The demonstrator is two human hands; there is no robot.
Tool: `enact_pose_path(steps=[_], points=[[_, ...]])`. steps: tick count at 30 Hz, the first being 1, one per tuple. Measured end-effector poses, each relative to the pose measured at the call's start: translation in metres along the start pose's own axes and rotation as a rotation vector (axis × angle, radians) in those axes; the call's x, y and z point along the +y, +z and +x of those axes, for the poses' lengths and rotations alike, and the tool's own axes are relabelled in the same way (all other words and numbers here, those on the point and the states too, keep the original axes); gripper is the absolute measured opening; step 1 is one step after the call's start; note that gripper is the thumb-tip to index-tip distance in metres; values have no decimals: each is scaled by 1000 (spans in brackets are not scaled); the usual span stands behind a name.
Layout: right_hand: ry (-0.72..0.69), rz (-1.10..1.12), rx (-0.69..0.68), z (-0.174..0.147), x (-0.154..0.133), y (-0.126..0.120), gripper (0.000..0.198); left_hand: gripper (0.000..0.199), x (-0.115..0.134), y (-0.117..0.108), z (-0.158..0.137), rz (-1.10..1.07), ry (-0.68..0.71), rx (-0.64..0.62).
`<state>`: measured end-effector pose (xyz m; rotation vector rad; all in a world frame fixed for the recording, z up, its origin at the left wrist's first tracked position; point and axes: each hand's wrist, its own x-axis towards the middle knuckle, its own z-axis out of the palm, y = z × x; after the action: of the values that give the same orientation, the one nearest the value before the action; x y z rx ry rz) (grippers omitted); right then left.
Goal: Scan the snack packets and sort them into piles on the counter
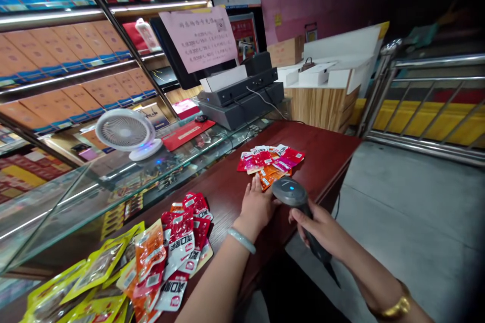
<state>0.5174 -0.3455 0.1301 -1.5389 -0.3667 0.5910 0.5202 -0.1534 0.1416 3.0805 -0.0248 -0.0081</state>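
My right hand (322, 227) is wrapped around the handle of a dark grey barcode scanner (290, 192), whose head shows a small blue light. The scanner's head is just right of my left hand (257, 204), which reaches forward low over the dark red wooden tabletop (223, 186) with fingers stretched out. Its fingertips are at the edge of an orange snack packet (270, 175); whether they press on it I cannot tell. Behind lies a fanned pile of red and white snack packets (261, 156). Nearer me on the left is a larger heap of red and white packets (182, 237).
Yellow packets (100, 262) lie at the lower left. A glass display counter (151, 181) runs along the table, bearing a white fan (127, 131), a monitor (182, 78) with a pink sign, and a black cash drawer (242, 106). A metal railing (428, 106) stands to the right.
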Motion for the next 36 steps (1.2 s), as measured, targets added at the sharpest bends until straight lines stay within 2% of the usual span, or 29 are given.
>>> enact_pose_path(steps=[7, 11, 14, 21, 24, 27, 30, 33, 36], points=[[6, -11, -54, -2, 10, 3, 46, 56, -11, -11, -31, 24, 17, -7], [8, -9, -58, -4, 14, 1, 47, 44, -8, -17, -28, 3, -21, 78], [15, 6, -50, -8, 11, -3, 47, 44, -4, -15, -18, 2, -20, 127], [36, -10, -28, -11, 6, -6, 51, 52, 1, -5, -7, 27, 54, 6], [30, -4, -21, -12, 7, -4, 51, 59, 0, -9, -19, 53, 50, -43], [18, -1, -34, -12, 8, -3, 47, 63, -5, -18, -44, 46, 38, -105], [8, -8, -59, -12, 11, -3, 44, 55, -14, -31, -72, -26, 25, -121], [0, -11, -80, -10, 14, -2, 43, 29, -22, -41, -83, -136, -23, -106], [2, -19, -99, -9, 14, 1, 44, 24, -25, -39, -73, -80, -194, 57]])
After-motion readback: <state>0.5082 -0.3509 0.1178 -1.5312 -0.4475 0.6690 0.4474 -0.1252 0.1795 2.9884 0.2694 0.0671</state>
